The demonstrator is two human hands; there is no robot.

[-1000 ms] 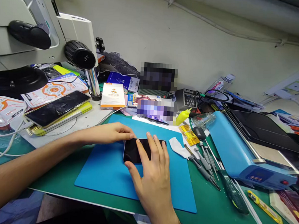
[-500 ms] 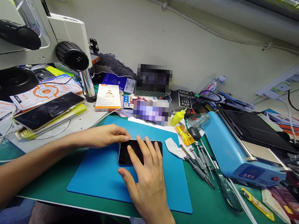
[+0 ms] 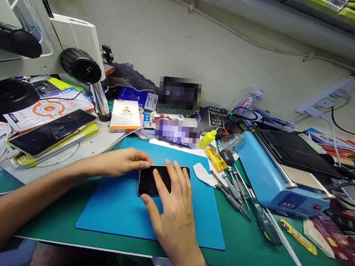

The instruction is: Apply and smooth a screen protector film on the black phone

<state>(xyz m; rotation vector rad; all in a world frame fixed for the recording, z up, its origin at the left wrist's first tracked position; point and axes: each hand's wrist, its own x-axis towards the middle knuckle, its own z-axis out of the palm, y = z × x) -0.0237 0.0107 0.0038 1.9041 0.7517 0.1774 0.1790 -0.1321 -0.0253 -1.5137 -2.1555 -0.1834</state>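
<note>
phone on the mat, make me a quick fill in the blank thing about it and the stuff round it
The dark phone lies flat on a ____ mat.
The right hand lays its fingers on the phone's ____.
The mat sits on a ____ bench cover.
The screwdrivers lie to the ____ of the mat.
Missing words: blue; screen; green; right.

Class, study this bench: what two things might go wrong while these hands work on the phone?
1. The right hand has its fingers flat on the phone; hard pressing may crack or smear the glass.
2. Loose screwdrivers lie just right of the mat; a sweeping hand might knock them onto the phone.
</note>
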